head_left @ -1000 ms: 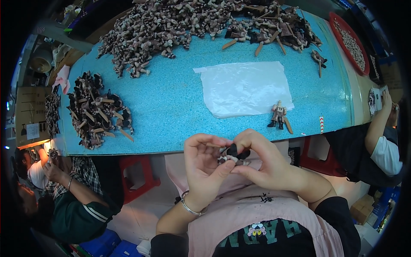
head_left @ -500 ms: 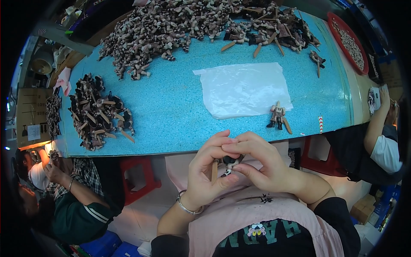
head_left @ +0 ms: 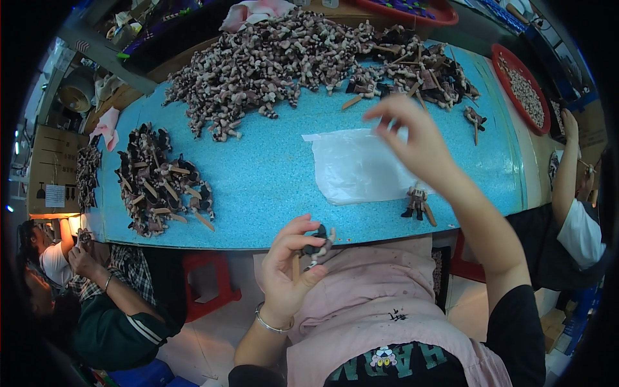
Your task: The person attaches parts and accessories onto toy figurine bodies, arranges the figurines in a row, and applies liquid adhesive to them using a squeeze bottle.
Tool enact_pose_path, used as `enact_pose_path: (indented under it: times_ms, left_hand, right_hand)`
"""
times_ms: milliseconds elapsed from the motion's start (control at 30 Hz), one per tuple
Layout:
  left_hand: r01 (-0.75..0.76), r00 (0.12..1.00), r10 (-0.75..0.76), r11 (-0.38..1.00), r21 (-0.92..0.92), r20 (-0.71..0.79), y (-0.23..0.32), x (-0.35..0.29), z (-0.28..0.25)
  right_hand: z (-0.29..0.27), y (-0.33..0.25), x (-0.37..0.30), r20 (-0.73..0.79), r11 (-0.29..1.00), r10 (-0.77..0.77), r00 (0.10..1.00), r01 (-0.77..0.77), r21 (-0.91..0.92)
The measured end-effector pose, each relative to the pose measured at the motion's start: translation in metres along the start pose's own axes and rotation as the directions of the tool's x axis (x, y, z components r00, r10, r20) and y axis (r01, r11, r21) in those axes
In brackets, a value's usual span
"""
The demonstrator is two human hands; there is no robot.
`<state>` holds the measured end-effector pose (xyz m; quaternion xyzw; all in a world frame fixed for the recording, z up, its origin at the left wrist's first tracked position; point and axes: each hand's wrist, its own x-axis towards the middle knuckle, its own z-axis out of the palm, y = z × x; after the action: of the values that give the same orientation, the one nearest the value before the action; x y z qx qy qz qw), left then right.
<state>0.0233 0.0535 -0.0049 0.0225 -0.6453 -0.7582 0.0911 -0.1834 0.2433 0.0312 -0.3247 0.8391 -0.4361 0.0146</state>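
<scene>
Just past the table's near edge, my left hand (head_left: 280,277) is closed around a small toy figure (head_left: 318,248) with dark and pale parts. A flat wooden stick shows against the palm, and my fingers hide part of the figure. My right hand (head_left: 409,135), slightly blurred, is raised over the white plastic sheet (head_left: 348,169) with its fingers apart and nothing visible in them. Beyond it is a heap of figures with wooden sticks (head_left: 445,84). One single figure (head_left: 414,201) lies with its stick at the sheet's near right corner.
A large mound of small figure parts (head_left: 258,71) covers the far side of the blue table (head_left: 264,187). More stick-mounted figures (head_left: 151,187) are piled at left. At far right stands a red tray (head_left: 548,113) of pale pieces. Co-workers sit at both sides.
My right hand has let go of the figure and moved up and right, over the sheet toward the far heap. My left hand keeps the figure, slightly further left. The view has shifted.
</scene>
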Motion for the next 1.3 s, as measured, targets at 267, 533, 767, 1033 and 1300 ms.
enact_pose_path:
  times_ms: [267,533,767,1033,1300]
  left_hand:
    - [0.021,0.996,-0.019,1.0,0.018,-0.089,0.0,-0.01,-0.018]
    - [-0.057,0.989,0.078,0.984,0.171,-0.122,0.009,0.0,-0.029]
    - [-0.152,0.835,0.424,0.79,0.594,-0.35,0.029,0.026,-0.081]
    - [0.002,0.747,0.611,0.392,0.92,-0.262,0.011,0.065,-0.138]
    - [0.091,0.782,0.577,0.265,0.96,-0.234,0.01,0.067,-0.145]
  right_hand:
    - [-0.005,0.053,0.089,-0.075,0.9,-0.029,0.997,-0.007,-0.435]
    - [-0.003,0.055,0.096,0.065,0.876,-0.013,0.998,0.043,-0.481]
    - [-0.032,0.081,0.105,-0.116,0.953,0.283,0.952,-0.265,0.15]
    - [-0.063,0.073,0.033,0.196,0.268,0.423,0.885,-0.329,0.906]
    - [-0.054,0.057,-0.025,0.433,0.007,0.332,0.838,-0.461,0.887]
